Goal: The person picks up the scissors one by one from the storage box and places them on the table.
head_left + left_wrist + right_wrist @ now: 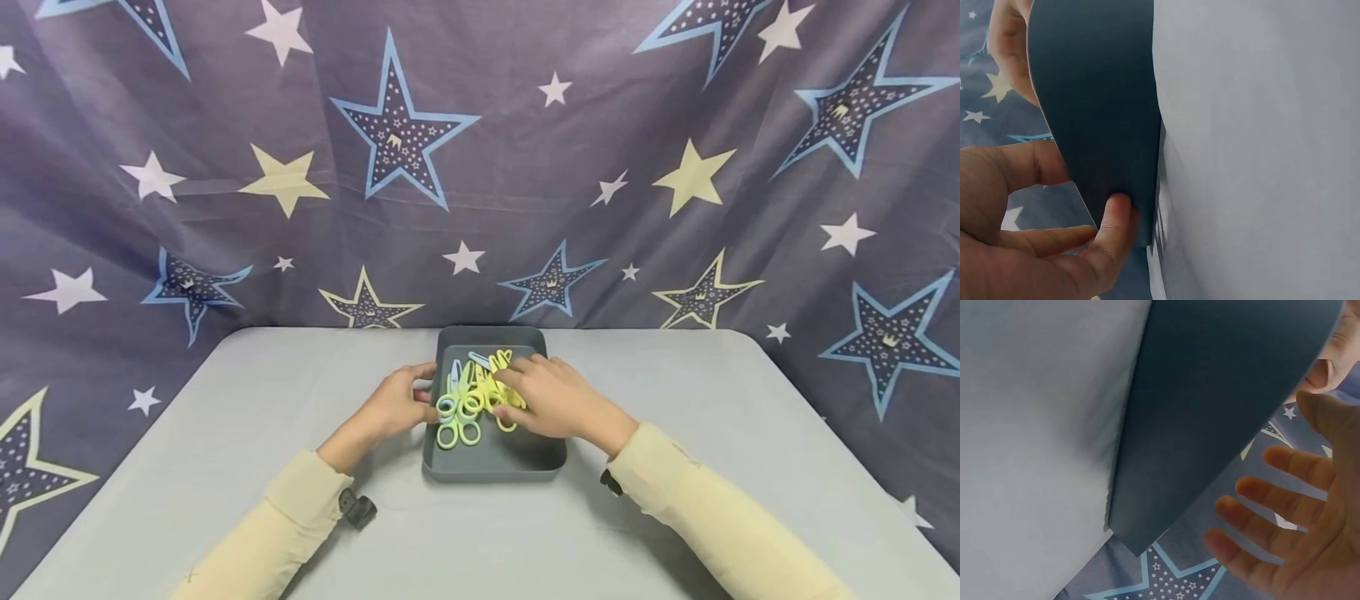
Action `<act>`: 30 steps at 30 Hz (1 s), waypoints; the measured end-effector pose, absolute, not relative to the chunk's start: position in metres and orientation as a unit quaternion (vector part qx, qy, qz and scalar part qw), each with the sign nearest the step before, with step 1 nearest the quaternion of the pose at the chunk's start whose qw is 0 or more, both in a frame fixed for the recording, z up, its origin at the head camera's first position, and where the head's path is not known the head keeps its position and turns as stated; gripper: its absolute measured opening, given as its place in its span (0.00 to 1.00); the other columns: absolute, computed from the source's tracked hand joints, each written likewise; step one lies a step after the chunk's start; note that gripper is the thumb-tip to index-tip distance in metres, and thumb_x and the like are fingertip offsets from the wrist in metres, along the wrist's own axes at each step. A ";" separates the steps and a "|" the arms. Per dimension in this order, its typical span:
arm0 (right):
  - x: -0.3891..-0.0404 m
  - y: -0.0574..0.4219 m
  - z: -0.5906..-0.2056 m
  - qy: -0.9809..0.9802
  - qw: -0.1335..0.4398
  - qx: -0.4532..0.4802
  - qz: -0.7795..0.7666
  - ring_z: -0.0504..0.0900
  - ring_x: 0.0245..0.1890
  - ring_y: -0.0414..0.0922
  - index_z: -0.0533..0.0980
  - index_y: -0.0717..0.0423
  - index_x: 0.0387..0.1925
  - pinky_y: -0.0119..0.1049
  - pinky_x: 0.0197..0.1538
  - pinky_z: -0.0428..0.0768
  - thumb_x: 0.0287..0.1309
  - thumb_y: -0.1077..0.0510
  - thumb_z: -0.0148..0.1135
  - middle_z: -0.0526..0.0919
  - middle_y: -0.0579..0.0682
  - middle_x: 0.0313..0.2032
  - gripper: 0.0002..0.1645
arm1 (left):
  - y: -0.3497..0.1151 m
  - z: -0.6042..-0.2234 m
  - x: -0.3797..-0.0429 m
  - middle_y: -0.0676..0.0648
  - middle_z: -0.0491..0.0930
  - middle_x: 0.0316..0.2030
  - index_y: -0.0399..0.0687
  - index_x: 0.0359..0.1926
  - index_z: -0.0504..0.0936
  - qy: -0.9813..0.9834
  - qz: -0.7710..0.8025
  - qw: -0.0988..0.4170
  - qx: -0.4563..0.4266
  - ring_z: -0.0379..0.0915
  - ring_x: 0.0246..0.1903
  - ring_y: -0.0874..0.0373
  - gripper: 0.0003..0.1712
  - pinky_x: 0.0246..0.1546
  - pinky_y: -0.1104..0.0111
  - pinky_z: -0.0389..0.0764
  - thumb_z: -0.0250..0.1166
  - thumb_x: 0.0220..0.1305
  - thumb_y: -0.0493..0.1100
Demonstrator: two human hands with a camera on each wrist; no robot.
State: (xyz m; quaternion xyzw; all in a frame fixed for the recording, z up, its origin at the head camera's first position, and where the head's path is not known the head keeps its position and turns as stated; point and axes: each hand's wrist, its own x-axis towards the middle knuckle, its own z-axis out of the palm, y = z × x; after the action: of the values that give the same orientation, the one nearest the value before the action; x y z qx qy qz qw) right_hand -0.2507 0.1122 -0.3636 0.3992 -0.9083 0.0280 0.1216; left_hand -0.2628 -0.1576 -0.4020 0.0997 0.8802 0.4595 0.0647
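- Dark grey rectangular plastic-looking tray [532,457] sits on pale grey table [675,375].
- Yellow loop-handled scissors [489,388], light green loop-handled scissors [461,410]: inside tray.
- Left hand [393,404]: fingers clamped on tray's left wall.
- Right hand [553,397]: fingers apart, over yellow scissors; contact, can't tell.

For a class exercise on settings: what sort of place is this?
Probably an indoor tabletop workspace: star-patterned cloth hangs behind a pale table bearing a dark grey tray of scissors.
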 end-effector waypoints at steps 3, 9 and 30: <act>-0.254 0.111 -0.364 -0.913 0.109 0.393 0.031 0.82 0.49 0.54 0.78 0.53 0.64 0.53 0.48 0.84 0.67 0.38 0.62 0.83 0.55 0.53 0.32 | -0.158 -0.403 -0.264 0.35 0.73 0.66 0.32 0.75 0.63 0.879 0.461 0.075 0.096 0.79 0.52 0.48 0.52 0.50 0.60 0.84 0.73 0.46 0.31; -0.261 0.104 -0.363 -0.913 0.085 0.395 0.050 0.83 0.48 0.52 0.78 0.54 0.63 0.52 0.50 0.85 0.68 0.42 0.62 0.84 0.54 0.51 0.29 | -0.158 -0.404 -0.265 0.35 0.73 0.65 0.33 0.75 0.63 0.865 0.486 0.087 0.089 0.77 0.45 0.51 0.52 0.41 0.65 0.82 0.72 0.46 0.29; -0.274 0.070 -0.371 -0.917 0.009 0.354 0.181 0.85 0.38 0.44 0.84 0.61 0.51 0.43 0.44 0.86 0.68 0.53 0.65 0.88 0.53 0.45 0.18 | -0.160 -0.404 -0.264 0.35 0.76 0.61 0.32 0.74 0.64 0.858 0.500 0.083 0.086 0.78 0.45 0.51 0.52 0.42 0.67 0.83 0.73 0.45 0.29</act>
State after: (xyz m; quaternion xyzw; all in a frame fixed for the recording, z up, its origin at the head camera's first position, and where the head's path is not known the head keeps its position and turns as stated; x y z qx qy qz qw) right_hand -0.2744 0.0697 -0.3715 0.3544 -0.9174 0.1808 0.0090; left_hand -0.2644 -0.1598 -0.4043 0.0863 0.8575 0.5003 0.0832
